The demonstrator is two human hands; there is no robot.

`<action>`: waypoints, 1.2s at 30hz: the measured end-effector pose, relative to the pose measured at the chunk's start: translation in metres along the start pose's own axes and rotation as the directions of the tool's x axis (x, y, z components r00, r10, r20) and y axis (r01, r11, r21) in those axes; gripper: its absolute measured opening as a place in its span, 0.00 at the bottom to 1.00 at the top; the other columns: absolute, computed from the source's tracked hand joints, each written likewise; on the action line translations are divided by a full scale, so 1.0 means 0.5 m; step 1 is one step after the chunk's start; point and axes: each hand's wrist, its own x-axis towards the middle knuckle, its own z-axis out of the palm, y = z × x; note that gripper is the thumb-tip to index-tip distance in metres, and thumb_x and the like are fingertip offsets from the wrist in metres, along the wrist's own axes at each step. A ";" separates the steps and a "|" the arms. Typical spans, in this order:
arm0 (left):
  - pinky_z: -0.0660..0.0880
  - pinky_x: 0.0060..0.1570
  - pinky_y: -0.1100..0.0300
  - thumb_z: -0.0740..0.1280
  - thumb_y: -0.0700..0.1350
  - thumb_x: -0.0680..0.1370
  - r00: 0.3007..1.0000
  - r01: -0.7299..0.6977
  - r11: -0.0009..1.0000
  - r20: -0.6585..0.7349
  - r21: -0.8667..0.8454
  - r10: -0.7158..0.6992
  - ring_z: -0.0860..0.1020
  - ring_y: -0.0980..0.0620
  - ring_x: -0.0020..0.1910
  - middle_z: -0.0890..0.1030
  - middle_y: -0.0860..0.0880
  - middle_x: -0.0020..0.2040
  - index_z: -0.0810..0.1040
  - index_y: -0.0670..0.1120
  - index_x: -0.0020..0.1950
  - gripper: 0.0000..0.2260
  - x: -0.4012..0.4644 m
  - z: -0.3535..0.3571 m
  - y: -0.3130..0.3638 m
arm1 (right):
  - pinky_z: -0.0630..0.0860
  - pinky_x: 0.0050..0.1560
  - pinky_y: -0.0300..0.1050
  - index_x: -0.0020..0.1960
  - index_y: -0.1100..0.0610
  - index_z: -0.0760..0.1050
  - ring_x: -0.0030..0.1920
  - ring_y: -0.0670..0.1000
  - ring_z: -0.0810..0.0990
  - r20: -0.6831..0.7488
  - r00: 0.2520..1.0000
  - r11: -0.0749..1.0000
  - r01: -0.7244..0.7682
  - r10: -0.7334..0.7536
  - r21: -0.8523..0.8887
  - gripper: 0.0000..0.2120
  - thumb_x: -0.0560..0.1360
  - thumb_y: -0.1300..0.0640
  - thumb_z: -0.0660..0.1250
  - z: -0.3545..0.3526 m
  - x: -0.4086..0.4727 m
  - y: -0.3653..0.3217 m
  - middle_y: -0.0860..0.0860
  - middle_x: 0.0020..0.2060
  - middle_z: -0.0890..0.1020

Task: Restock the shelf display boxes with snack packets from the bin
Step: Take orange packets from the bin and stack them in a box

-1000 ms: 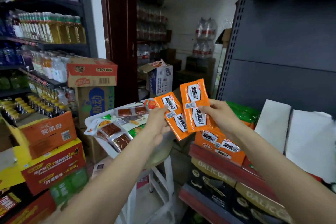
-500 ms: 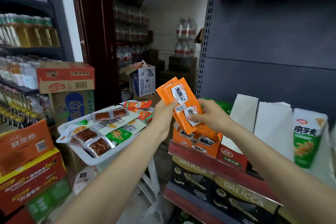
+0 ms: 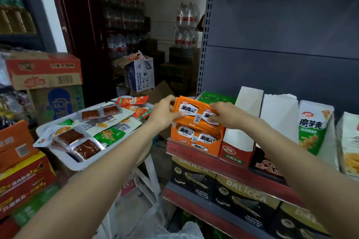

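Both my hands hold a stack of orange snack packets (image 3: 191, 111) flat over the orange display box (image 3: 194, 144) on the red shelf. My left hand (image 3: 165, 113) grips the stack's left end, my right hand (image 3: 223, 115) presses on its right end. The box holds more of the same orange packets. To the left, the white bin (image 3: 58, 159) on a stool carries several mixed packets: brown meat snacks, green and red ones.
Beside the orange box stand a red-and-white display box (image 3: 238, 141), another white box (image 3: 277, 114) and a green snack box (image 3: 312, 128). Black wafer cartons (image 3: 242, 200) fill the shelf below. Stacked cardboard cartons (image 3: 44, 72) stand left; a dark back panel (image 3: 281, 25) rises behind.
The two groups of orange packets were brought together into one stack, turned flat and lowered onto the orange display box. My view swung right toward the shelf.
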 end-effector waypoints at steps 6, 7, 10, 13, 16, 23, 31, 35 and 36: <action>0.67 0.63 0.42 0.71 0.47 0.73 0.978 -0.147 0.948 0.184 0.283 0.097 0.75 0.47 0.59 0.79 0.53 0.54 0.68 0.56 0.60 0.19 0.035 0.006 0.003 | 0.69 0.45 0.41 0.60 0.59 0.70 0.53 0.54 0.76 0.031 0.999 0.993 -0.030 0.034 -0.111 0.15 0.75 0.57 0.67 -0.014 0.010 -0.001 0.55 0.57 0.77; 0.64 0.64 0.43 0.70 0.47 0.74 0.971 -0.166 0.915 0.222 0.369 0.086 0.72 0.47 0.62 0.78 0.52 0.57 0.68 0.56 0.63 0.20 0.039 0.008 0.003 | 0.69 0.43 0.40 0.60 0.59 0.71 0.50 0.54 0.75 0.055 0.998 0.993 -0.030 0.037 -0.118 0.17 0.74 0.56 0.69 -0.014 0.009 0.000 0.55 0.55 0.77; 0.61 0.61 0.45 0.70 0.50 0.74 0.946 -0.251 0.752 0.318 0.610 0.057 0.66 0.46 0.64 0.74 0.49 0.62 0.68 0.55 0.67 0.23 0.043 0.010 0.013 | 0.70 0.36 0.41 0.57 0.62 0.74 0.46 0.54 0.75 0.112 0.993 0.985 -0.028 0.047 -0.169 0.19 0.72 0.54 0.72 -0.004 0.011 -0.004 0.55 0.51 0.78; 0.61 0.60 0.46 0.70 0.50 0.74 0.919 -0.369 0.581 0.378 0.725 0.112 0.65 0.47 0.63 0.72 0.49 0.63 0.72 0.54 0.66 0.21 0.037 0.014 0.027 | 0.71 0.41 0.45 0.56 0.62 0.74 0.46 0.54 0.75 0.108 0.993 0.975 -0.025 0.050 -0.222 0.19 0.70 0.53 0.74 0.010 0.015 -0.011 0.55 0.48 0.78; 0.60 0.61 0.47 0.68 0.49 0.75 0.902 -0.421 0.508 0.404 0.751 0.149 0.64 0.47 0.62 0.73 0.49 0.63 0.75 0.52 0.64 0.17 0.032 0.023 0.031 | 0.70 0.40 0.45 0.50 0.59 0.73 0.44 0.53 0.73 0.138 0.988 0.947 -0.016 0.063 -0.322 0.17 0.70 0.50 0.74 0.021 0.017 -0.020 0.53 0.44 0.75; 0.62 0.62 0.53 0.63 0.50 0.78 0.947 -0.319 0.747 0.173 0.583 0.270 0.65 0.50 0.65 0.70 0.52 0.66 0.73 0.52 0.66 0.17 -0.017 -0.005 -0.012 | 0.75 0.45 0.48 0.51 0.58 0.77 0.50 0.55 0.76 -0.022 0.999 0.971 0.026 -0.032 -0.237 0.13 0.75 0.49 0.66 0.031 0.024 -0.052 0.53 0.49 0.77; 0.73 0.56 0.52 0.67 0.42 0.75 0.975 0.049 0.882 -0.213 0.470 0.059 0.76 0.47 0.57 0.79 0.48 0.57 0.79 0.47 0.57 0.11 -0.124 -0.214 -0.172 | 0.74 0.52 0.49 0.59 0.58 0.74 0.55 0.55 0.75 -0.201 0.944 0.954 0.285 -0.262 0.097 0.12 0.77 0.58 0.62 0.119 0.082 -0.246 0.56 0.54 0.76; 0.69 0.53 0.58 0.62 0.34 0.76 0.952 0.220 0.864 -0.295 0.452 -0.088 0.75 0.44 0.59 0.78 0.43 0.59 0.78 0.40 0.60 0.13 -0.188 -0.324 -0.236 | 0.72 0.57 0.48 0.64 0.57 0.72 0.61 0.56 0.74 -0.172 0.935 0.915 0.343 -0.310 0.215 0.16 0.76 0.57 0.64 0.188 0.128 -0.366 0.56 0.60 0.76; 0.68 0.55 0.58 0.62 0.35 0.77 0.944 0.267 0.845 -0.300 0.464 -0.133 0.74 0.43 0.61 0.77 0.42 0.61 0.76 0.40 0.62 0.14 -0.201 -0.347 -0.253 | 0.71 0.59 0.49 0.65 0.58 0.71 0.63 0.56 0.73 -0.166 0.935 0.903 0.346 -0.312 0.253 0.18 0.77 0.56 0.64 0.204 0.136 -0.396 0.56 0.62 0.75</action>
